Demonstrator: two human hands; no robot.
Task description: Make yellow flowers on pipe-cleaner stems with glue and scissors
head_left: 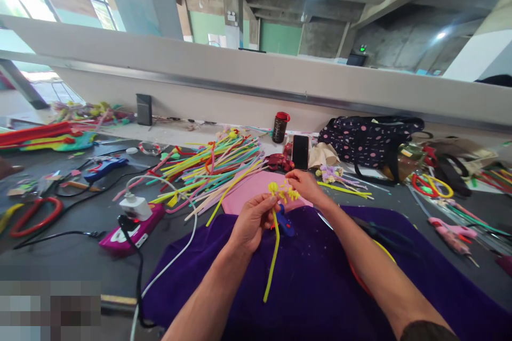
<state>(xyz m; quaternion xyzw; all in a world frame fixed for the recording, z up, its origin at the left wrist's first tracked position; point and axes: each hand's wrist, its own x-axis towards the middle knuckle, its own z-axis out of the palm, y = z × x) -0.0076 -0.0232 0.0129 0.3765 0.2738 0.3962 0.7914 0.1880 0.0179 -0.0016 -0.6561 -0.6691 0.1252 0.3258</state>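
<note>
A yellow pipe-cleaner stem [272, 266] with a small yellow bloom at its top is pinched between the thumb and fingers of my left hand [256, 217]. The stem hangs down over the purple cloth [320, 277]. Slightly farther forward, my right hand [307, 186] has its fingers drawn together beside several small yellow pieces [294, 194]. What its fingertips hold, if anything, is too small to make out. Those pieces lie on a pink sheet [244, 192]. Just below my left hand rests a blue glue gun [285, 224], partly hidden.
A heap of coloured pipe cleaners [216, 162] lies left of the pink sheet. Behind are a phone [300, 152], a dark bottle with red lid [280, 127] and a patterned bag [368, 141]. A purple power strip [134, 229] with trailing cables sits at left; a pink glue gun [452, 232] at right.
</note>
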